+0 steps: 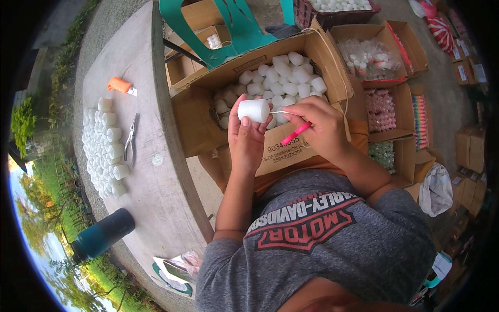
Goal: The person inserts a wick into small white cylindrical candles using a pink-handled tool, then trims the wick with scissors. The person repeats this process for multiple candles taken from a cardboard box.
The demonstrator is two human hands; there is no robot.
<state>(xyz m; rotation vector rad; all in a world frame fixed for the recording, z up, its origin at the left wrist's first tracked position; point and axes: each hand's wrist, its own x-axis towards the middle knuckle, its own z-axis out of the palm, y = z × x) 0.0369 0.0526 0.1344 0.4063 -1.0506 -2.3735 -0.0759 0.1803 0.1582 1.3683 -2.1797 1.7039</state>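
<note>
My left hand point(248, 139) holds a smooth white cylinder point(253, 111) between thumb and fingers, above an open cardboard box. At the cylinder's right end, my right hand point(321, 122) pinches a thin white strand point(278, 112) that reaches to the end face. A bright pink stick-like tool point(296, 133) is also held in that hand, slanting down to the left below the fingers. Many similar loose white cylinders point(286, 73) fill the cardboard box point(189, 117) in front of me. Whether the strand is fixed inside the cylinder cannot be made out.
On the pale table point(171, 208) at left lie rows of white cylinders point(106, 135), pliers point(131, 138), an orange bottle point(120, 85) and a dark teal tumbler point(104, 233). A green plastic chair point(234, 31) stands beyond. Cartons of small packed items point(382, 109) line the right.
</note>
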